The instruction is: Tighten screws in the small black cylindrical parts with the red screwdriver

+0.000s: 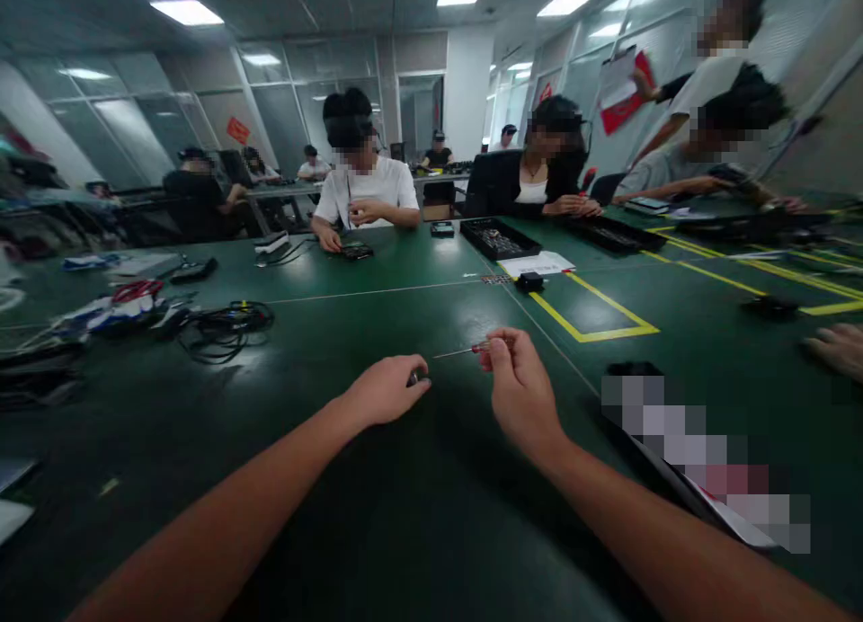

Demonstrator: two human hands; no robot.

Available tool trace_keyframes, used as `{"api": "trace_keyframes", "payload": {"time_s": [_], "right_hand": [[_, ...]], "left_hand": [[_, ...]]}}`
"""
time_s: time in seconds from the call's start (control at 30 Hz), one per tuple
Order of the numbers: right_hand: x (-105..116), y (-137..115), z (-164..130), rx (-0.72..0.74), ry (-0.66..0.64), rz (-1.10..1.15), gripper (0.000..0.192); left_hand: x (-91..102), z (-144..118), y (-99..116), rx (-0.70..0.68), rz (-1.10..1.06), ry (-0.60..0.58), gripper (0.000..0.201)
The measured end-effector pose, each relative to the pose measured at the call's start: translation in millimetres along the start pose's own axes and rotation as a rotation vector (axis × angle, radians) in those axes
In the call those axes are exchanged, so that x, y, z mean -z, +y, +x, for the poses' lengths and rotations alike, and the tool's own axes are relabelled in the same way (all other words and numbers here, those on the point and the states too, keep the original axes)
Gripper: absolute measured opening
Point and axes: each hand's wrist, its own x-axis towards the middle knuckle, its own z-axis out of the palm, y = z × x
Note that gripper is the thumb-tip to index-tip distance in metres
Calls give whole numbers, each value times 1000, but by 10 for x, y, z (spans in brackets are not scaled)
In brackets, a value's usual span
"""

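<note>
My right hand [522,384] is closed round the handle of a screwdriver [477,346], whose thin metal shaft points left. Facing its tip is my left hand [389,388], with fingers curled around a small dark object [416,376]. Most of that object is covered by the fingers, so its kind cannot be made out. A short gap lies between the screwdriver tip and the left fingers. Both hands are above the green table [378,532].
Coiled black cables [226,330] lie to the left. Ahead right are a black tray [499,240] of small parts, a small black block [529,281] and yellow tape [617,336]. A partly blurred-out folder [674,474] lies at right. Co-workers sit opposite; another hand [836,348] rests at the right edge.
</note>
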Motion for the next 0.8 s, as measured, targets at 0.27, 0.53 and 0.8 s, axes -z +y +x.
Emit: {"api": "trace_keyframes", "payload": {"time_s": [0.27, 0.53, 0.8], "right_hand": [[4, 16, 24, -9, -38, -2, 24], [25, 9, 30, 1, -53, 13, 24], [24, -8, 30, 5, -66, 51, 23]], "left_hand": [[-15, 64, 33, 50, 79, -75, 27], [195, -99, -331, 132, -189, 71, 35], [707, -639, -1157, 474, -618, 326, 47]]}}
